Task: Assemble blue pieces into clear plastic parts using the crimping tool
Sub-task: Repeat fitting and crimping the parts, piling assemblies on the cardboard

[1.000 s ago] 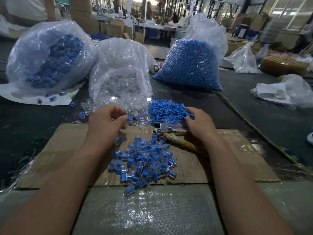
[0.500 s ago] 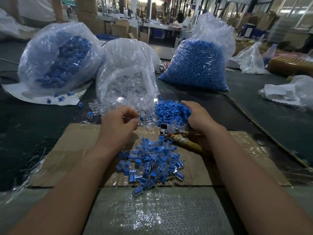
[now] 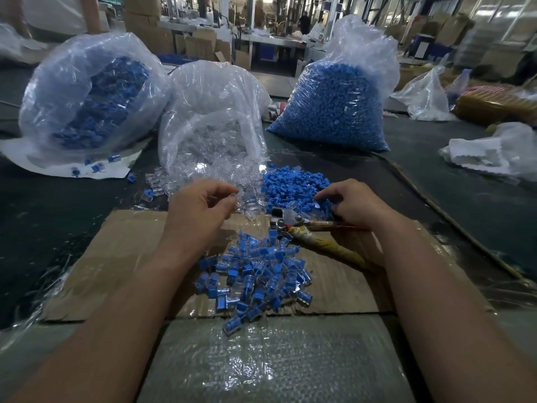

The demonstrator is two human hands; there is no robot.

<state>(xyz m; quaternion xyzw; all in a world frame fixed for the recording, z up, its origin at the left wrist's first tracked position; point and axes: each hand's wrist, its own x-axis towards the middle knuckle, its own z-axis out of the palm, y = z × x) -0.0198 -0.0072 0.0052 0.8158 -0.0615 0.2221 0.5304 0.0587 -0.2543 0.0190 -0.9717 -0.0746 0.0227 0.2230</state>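
My left hand (image 3: 200,212) hovers at the mouth of the bag of clear plastic parts (image 3: 212,146), its thumb and fingers pinching one clear part (image 3: 233,196). My right hand (image 3: 353,205) lies on the right side of the loose pile of blue pieces (image 3: 293,186), fingertips curled down onto a blue piece. The crimping tool (image 3: 286,218) lies on the cardboard (image 3: 122,257) between my hands, its tape-wrapped handle (image 3: 328,247) running under my right wrist. A heap of assembled blue-and-clear parts (image 3: 255,271) sits just in front of it.
A bag of assembled parts (image 3: 93,94) stands at the back left and a full bag of blue pieces (image 3: 334,106) at the back right. Crumpled plastic (image 3: 494,152) lies far right. A thin cord (image 3: 436,202) runs across the dark table. Bubble wrap (image 3: 261,359) covers the near edge.
My right hand has slid from the far side of the blue pile to its near right side, fingers curling down. My left hand stays by the clear parts.
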